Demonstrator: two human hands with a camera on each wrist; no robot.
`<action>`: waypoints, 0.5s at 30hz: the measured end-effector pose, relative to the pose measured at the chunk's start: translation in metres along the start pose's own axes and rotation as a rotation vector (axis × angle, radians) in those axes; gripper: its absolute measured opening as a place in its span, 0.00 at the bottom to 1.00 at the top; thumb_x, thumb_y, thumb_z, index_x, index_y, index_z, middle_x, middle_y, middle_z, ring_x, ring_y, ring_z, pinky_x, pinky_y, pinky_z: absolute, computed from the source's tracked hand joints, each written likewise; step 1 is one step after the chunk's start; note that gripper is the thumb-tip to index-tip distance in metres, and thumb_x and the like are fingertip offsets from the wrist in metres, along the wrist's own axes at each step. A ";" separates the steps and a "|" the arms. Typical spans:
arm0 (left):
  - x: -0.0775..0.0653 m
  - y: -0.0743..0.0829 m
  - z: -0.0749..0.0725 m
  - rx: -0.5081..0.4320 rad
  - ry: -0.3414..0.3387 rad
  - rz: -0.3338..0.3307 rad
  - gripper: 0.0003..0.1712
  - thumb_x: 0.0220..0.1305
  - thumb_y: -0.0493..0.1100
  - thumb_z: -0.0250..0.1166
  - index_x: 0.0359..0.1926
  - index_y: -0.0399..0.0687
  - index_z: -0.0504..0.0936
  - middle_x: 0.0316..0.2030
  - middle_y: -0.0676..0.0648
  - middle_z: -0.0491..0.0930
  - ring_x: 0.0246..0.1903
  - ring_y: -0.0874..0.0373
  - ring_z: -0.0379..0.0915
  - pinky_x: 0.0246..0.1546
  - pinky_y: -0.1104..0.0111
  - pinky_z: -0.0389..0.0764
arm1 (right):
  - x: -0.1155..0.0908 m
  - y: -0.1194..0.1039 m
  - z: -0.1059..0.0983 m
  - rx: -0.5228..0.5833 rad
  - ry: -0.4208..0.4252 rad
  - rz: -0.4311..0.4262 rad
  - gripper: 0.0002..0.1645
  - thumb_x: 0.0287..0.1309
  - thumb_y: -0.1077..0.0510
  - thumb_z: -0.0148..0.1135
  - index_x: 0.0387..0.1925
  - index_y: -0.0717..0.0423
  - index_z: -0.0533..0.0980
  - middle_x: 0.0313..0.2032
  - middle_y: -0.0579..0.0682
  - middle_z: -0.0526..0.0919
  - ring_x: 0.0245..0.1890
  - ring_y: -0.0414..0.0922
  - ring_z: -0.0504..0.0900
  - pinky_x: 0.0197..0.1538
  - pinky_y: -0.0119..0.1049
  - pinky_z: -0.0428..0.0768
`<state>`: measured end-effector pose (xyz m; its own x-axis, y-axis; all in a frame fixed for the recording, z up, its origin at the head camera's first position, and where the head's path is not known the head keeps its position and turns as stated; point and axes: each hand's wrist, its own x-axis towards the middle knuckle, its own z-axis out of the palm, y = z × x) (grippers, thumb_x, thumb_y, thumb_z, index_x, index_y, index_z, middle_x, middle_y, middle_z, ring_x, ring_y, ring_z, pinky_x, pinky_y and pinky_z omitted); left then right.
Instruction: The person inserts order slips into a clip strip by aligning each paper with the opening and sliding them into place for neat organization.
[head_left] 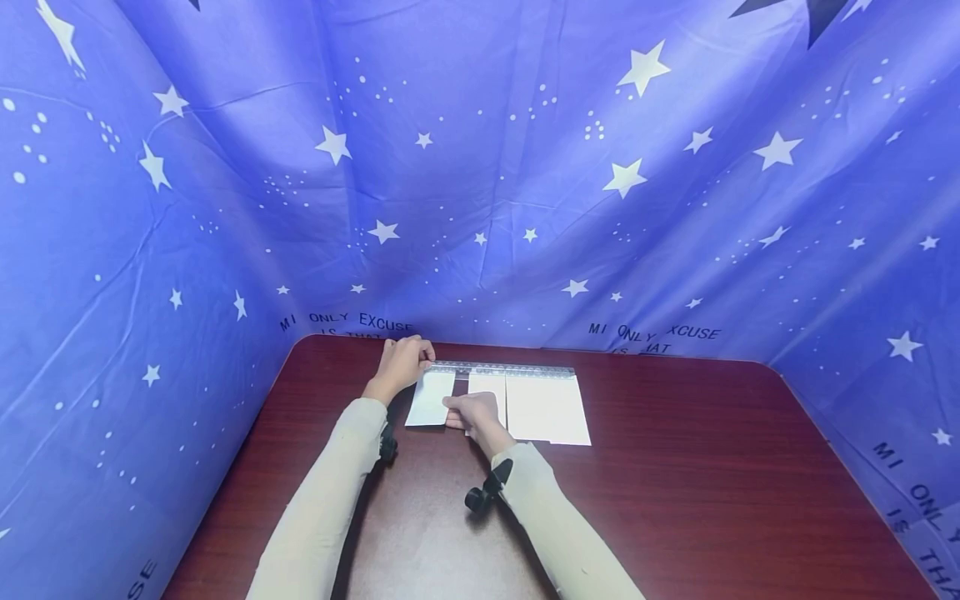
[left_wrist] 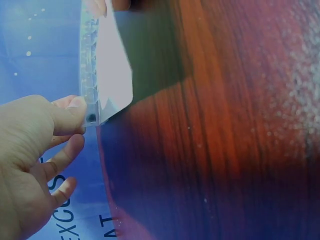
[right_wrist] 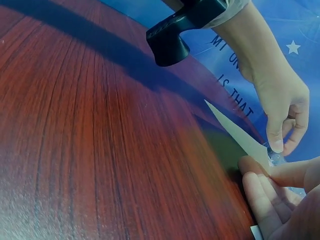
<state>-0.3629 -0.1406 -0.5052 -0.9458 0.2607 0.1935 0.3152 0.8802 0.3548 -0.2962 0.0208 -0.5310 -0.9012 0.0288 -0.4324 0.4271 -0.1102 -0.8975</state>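
Observation:
My left hand [head_left: 402,364] pinches the left end of a clear plastic ruler [left_wrist: 89,65] between thumb and forefinger; its other fingers are loosely bent. Along the tops of several white paper pieces runs this ruler. The leftmost paper piece [head_left: 429,398] is tilted up off the table, casting a shadow below it. My right hand [head_left: 476,410] pinches that piece by its right edge, thumb on top. Under and beside the right wrist lies a narrow white piece [head_left: 487,382], partly hidden by the hand. A larger white sheet [head_left: 547,406] lies to its right.
A dark red wood-grain table [head_left: 675,483] carries everything. Blue curtain cloth [head_left: 480,167] with white stars hangs around its back and sides. Black wrist cameras [head_left: 480,496] sit on both wrists over pale sleeves.

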 end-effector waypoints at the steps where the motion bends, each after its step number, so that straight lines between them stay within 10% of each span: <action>1: 0.000 0.000 0.000 -0.003 0.002 0.001 0.03 0.63 0.38 0.71 0.34 0.49 0.84 0.33 0.49 0.81 0.36 0.53 0.79 0.50 0.52 0.68 | 0.000 0.000 0.000 0.011 -0.001 0.002 0.13 0.56 0.69 0.67 0.42 0.76 0.79 0.13 0.47 0.81 0.14 0.36 0.82 0.26 0.30 0.84; 15: -0.001 0.000 -0.001 0.007 -0.004 0.015 0.03 0.62 0.36 0.70 0.34 0.49 0.84 0.35 0.49 0.83 0.37 0.53 0.80 0.50 0.53 0.69 | -0.002 -0.002 0.000 0.001 0.008 0.012 0.17 0.57 0.66 0.68 0.45 0.77 0.77 0.14 0.47 0.83 0.14 0.36 0.83 0.24 0.29 0.83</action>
<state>-0.3622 -0.1407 -0.5046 -0.9412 0.2756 0.1952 0.3290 0.8790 0.3452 -0.2952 0.0205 -0.5283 -0.8956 0.0351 -0.4435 0.4375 -0.1114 -0.8923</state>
